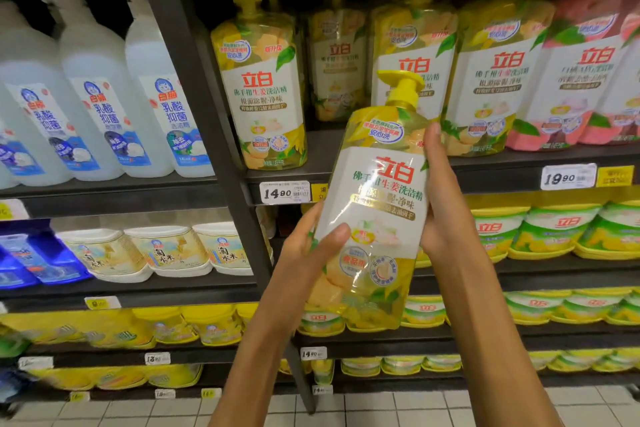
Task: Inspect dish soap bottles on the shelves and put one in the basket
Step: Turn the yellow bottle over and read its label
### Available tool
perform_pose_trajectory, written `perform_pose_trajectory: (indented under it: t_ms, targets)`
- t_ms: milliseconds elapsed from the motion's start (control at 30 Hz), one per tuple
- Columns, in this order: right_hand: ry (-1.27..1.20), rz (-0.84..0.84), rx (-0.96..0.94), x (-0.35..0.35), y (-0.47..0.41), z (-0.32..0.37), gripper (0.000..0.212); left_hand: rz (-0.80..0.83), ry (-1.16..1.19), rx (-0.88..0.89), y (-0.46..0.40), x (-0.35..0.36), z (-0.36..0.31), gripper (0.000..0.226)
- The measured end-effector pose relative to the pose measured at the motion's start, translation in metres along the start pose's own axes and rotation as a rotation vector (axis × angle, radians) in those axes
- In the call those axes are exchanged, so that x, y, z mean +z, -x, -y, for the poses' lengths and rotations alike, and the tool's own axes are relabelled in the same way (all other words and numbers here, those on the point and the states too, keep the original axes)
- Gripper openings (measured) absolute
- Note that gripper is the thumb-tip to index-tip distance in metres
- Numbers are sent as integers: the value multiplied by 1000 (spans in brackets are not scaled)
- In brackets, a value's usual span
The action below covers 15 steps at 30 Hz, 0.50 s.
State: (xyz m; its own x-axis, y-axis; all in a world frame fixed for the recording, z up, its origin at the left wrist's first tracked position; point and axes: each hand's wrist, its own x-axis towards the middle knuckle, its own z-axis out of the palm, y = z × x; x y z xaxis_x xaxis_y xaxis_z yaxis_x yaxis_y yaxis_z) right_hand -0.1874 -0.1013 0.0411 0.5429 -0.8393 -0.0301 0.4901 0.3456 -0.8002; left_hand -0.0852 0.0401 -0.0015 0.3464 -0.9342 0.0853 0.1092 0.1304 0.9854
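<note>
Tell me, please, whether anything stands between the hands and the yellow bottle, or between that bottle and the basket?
Nothing stands between them: the left hand and right hand already hold the bottle, tilted, in front of the shelves. The basket is out of view, so the way to it cannot be judged.

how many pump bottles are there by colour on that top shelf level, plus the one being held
White bottles with blue labels, left bay: 4, the leftmost cut off by the frame edge
Yellow bottles on the shelf, right bay: 4
Pink bottles, far right: 2, maybe more hidden
Yellow bottle in the hands: 1
Total: 11
</note>
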Motion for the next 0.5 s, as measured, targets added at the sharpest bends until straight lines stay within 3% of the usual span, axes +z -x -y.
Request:
perform_pose_trajectory:
  t_ms: [100, 233, 333, 433, 500]
  targets:
    - [31, 149, -49, 4, 0, 12, 56, 5, 91, 47, -2, 5, -3, 53]
    - [97, 208, -103, 7, -1, 26, 85, -37, 276, 47, 1, 12, -15, 52]
    - [101, 314, -79, 9, 5, 23, 80, -33, 347, 53, 4, 13, -26, 38]
    - [73, 315, -4, 14, 11, 9, 78, -28, 400, 29, 9, 14, -33, 35]
    - [46, 242, 53, 16, 13, 3, 65, -25, 397, 15, 12, 12, -38, 36]
